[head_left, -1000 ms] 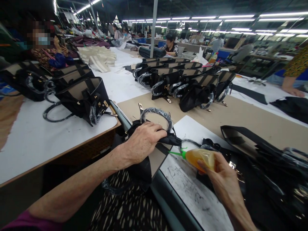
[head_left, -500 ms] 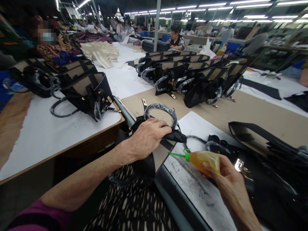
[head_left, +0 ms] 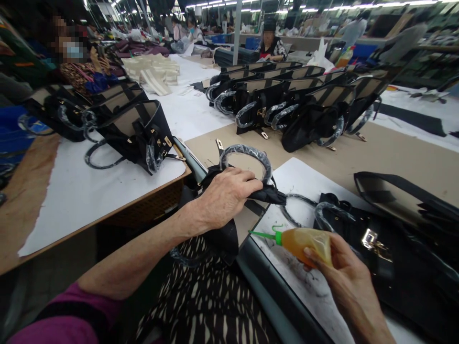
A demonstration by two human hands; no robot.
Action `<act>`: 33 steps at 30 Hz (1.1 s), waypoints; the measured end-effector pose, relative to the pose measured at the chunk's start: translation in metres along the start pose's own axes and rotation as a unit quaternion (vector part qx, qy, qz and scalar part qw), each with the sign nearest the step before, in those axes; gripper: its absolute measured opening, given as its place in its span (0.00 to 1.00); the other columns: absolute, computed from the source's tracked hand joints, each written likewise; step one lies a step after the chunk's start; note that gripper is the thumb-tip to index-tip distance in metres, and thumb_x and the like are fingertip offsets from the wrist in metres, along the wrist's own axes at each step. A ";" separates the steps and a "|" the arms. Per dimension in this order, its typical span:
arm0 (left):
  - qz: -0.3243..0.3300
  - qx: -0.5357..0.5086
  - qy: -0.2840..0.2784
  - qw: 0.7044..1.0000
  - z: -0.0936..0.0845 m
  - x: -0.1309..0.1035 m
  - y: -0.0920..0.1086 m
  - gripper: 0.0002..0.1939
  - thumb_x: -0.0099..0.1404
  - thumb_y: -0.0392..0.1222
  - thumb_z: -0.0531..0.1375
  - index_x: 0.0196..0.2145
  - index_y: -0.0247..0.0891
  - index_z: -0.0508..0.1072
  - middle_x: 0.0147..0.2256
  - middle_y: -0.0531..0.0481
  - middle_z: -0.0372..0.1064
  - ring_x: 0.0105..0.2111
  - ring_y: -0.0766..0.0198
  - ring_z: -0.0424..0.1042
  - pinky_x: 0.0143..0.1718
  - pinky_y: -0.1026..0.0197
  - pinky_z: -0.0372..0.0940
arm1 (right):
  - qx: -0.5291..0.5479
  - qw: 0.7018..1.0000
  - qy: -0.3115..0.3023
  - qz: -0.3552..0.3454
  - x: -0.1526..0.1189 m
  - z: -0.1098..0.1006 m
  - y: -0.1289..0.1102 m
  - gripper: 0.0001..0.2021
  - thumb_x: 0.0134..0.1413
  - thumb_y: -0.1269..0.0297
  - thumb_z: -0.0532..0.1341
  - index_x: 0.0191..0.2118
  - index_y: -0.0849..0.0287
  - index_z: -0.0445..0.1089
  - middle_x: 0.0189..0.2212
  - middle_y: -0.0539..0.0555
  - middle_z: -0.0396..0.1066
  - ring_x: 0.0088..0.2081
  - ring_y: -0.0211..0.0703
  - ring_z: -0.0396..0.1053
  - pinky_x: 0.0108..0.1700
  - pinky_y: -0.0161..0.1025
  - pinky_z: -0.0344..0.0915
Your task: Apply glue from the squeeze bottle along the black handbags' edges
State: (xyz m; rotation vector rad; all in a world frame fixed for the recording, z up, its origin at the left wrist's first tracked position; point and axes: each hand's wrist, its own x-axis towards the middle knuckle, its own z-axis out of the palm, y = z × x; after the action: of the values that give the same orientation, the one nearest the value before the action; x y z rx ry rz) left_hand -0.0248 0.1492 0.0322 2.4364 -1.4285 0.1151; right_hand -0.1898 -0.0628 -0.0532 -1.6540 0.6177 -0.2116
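Observation:
My left hand [head_left: 229,193] is closed on the upper edge of a black handbag [head_left: 224,241], which lies tilted against my lap. Its handle [head_left: 247,152], wrapped in clear plastic, arches up behind my fingers. In my right hand [head_left: 340,267] is a squeeze bottle [head_left: 304,243] of amber liquid, held almost level. The green nozzle of the bottle points left, close to the handbag's beige lining [head_left: 247,222]. Another black handbag [head_left: 405,277] with a gold clasp lies flat on the right, partly behind my right forearm.
Several black handbags [head_left: 297,107] stand in rows on the table ahead. More handbags [head_left: 132,129] stand on the left table [head_left: 107,200], past a gap. Beige fabric pieces [head_left: 154,71] lie farther back. Co-workers sit at the upper left and behind the rows.
The whole view has shifted slightly, so most things sit a little farther right. Both hands keep their holds, and the nozzle tip is slightly nearer the handbag's lining.

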 end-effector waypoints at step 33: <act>0.015 0.020 0.042 0.999 0.007 0.000 -0.004 0.14 0.62 0.28 0.51 0.42 0.36 0.72 0.43 0.46 0.71 0.45 0.58 0.69 0.49 0.55 0.65 | 0.038 0.997 -0.073 -0.008 -0.048 0.012 0.028 0.19 0.46 0.53 0.69 0.42 0.57 0.68 0.30 0.51 0.68 0.27 0.42 0.68 0.24 0.32 0.68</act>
State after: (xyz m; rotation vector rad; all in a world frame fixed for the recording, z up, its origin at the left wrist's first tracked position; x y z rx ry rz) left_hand -0.0220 0.1488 0.0252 2.4106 -1.4396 0.2523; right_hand -0.2318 -0.0299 -0.0721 -1.5864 0.4803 -0.1215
